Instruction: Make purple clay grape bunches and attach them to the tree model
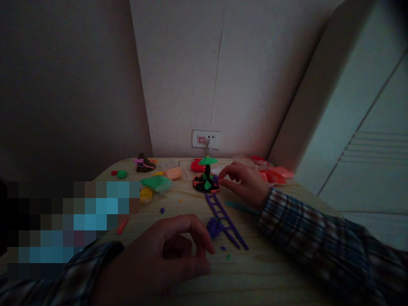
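Note:
My right hand [244, 182] reaches to a small model with a black round base [199, 185], a dark stem and a green umbrella-like top [208, 161]. Its thumb and forefinger close on a small purple clay piece [216, 178] at the model's right side. Nearer me, my left hand [174, 248] hovers with curled fingers, thumb and forefinger tips slightly apart and nothing visible between them. Beside its fingertips lies a lumpy purple clay cluster [215, 228], touching a purple clay ladder [227, 219] that slopes from the base toward me.
Bags of green clay [156, 183] and orange clay [173, 173] lie left of the model. A brown clay boot [145, 163] stands at the back left. Red-orange packets [277, 174] are at the right, a blue flat tool [240, 207] under my right wrist. A wall socket [206, 139] is behind.

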`<action>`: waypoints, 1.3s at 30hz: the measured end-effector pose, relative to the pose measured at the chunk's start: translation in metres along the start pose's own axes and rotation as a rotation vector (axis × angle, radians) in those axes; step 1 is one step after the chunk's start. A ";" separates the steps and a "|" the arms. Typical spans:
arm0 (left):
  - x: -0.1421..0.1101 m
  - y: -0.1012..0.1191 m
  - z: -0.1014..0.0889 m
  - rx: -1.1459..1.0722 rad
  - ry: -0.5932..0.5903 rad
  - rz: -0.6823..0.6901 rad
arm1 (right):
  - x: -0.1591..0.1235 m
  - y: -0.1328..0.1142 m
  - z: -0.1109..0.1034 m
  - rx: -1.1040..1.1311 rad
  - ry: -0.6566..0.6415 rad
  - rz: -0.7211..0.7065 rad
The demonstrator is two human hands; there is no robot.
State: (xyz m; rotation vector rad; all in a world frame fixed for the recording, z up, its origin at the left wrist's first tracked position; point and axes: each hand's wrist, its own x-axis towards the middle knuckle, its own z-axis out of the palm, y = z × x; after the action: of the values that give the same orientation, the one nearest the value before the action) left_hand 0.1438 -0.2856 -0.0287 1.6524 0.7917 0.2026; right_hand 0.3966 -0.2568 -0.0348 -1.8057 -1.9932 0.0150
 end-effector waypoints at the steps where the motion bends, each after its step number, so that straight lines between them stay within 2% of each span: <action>1: 0.000 0.001 0.000 -0.004 -0.005 -0.003 | 0.001 0.001 0.002 -0.030 -0.012 0.021; 11: -0.002 0.002 0.001 0.041 0.005 0.022 | 0.008 -0.007 0.006 -0.102 -0.047 0.060; 20: 0.000 0.003 0.001 0.051 -0.003 0.020 | 0.009 0.004 0.017 -0.083 -0.058 0.006; 29: 0.000 0.002 -0.001 0.064 -0.020 0.002 | 0.008 0.001 0.019 -0.057 -0.057 0.051; 33: 0.002 -0.010 -0.002 0.071 -0.011 0.017 | 0.008 0.004 0.017 -0.039 -0.048 0.046; 37: 0.005 -0.029 -0.005 0.020 -0.005 0.098 | 0.004 0.014 0.018 -0.013 -0.032 0.015; 39: 0.005 -0.032 -0.007 0.029 -0.015 0.086 | 0.000 0.020 0.020 0.003 -0.016 -0.015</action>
State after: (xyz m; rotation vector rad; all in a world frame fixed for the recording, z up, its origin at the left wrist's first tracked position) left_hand 0.1317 -0.2758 -0.0576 1.7153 0.7153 0.2396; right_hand 0.4089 -0.2478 -0.0588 -1.7938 -2.0167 0.0282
